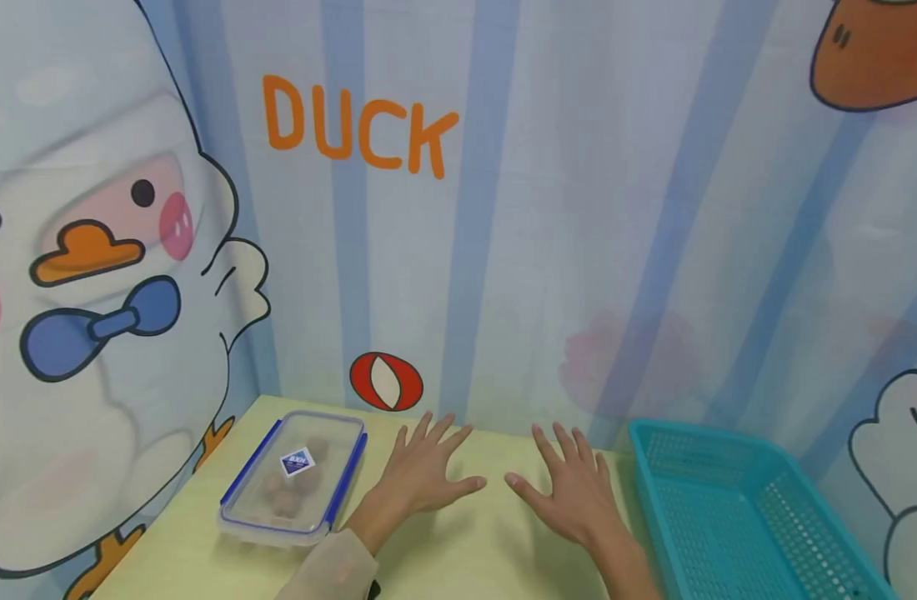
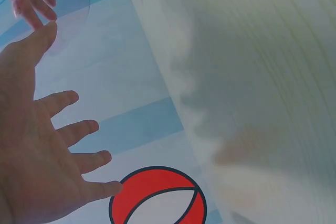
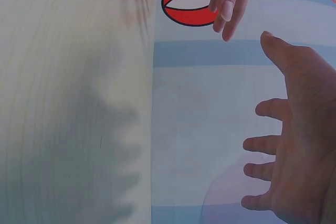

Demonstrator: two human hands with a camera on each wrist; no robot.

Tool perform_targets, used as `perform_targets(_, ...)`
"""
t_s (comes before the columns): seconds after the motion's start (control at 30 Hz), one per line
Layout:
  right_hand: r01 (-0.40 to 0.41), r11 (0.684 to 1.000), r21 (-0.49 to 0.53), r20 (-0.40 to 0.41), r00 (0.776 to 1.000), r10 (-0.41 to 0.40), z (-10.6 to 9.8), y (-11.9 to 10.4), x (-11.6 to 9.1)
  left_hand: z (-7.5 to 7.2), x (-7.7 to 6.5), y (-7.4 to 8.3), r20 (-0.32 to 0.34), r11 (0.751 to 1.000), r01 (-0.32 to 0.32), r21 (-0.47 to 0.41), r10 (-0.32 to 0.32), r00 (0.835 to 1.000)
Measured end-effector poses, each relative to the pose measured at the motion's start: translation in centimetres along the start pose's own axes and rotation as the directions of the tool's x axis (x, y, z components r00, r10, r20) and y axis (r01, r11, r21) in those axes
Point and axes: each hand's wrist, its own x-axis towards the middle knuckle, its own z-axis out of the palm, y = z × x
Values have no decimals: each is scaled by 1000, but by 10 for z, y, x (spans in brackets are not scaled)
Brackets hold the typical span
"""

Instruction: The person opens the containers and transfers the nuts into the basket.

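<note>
Plainly, from the head view, the left hand [image 1: 421, 475] and the right hand [image 1: 578, 492] hang above a pale yellow surface [image 1: 443, 571], each with fingers spread wide and thumbs pointing toward one another, a gap between them. Near the left hand, on its outer side, sits a clear rectangular plastic container with blue clips [image 1: 293, 479]; its lid is on, a blue-and-white label [image 1: 297, 462] is stuck on top, and brownish rounded pieces [image 1: 286, 500] show blurrily through it. Beyond the right hand stands a turquoise perforated plastic basket [image 1: 751, 533]. A blue-and-white striped backdrop [image 1: 556, 250] rises behind, printed with orange letters [image 1: 361, 129] and a red-and-white ball [image 1: 387, 382].

From the left wrist, the left palm shows with its digits fanned apart, the little fingertip overlapping the printed ball; the right hand enters at the upper corner.

From the right wrist, the right hand's fingers are likewise splayed, and the left hand's fingers reach down from the top.
</note>
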Motion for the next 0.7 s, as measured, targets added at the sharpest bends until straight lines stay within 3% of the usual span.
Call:
perform_targets(0.2, 14, 1000, 25, -16, 1000, -13, 2, -2, -3, -4, -3, 3, 8, 1000, 8, 7, -8, 1000)
perform_targets(0.37, 22, 991, 130, -26, 999, -18, -2, -2, -2, -12, -4, 6, 8, 999, 22, 29, -22, 1000)
perform_targets(0.7, -19, 921, 390, -7, 1000, 24, -2, -21, 7, -53, -26, -9, -57, 999, 29, 13, -28, 998)
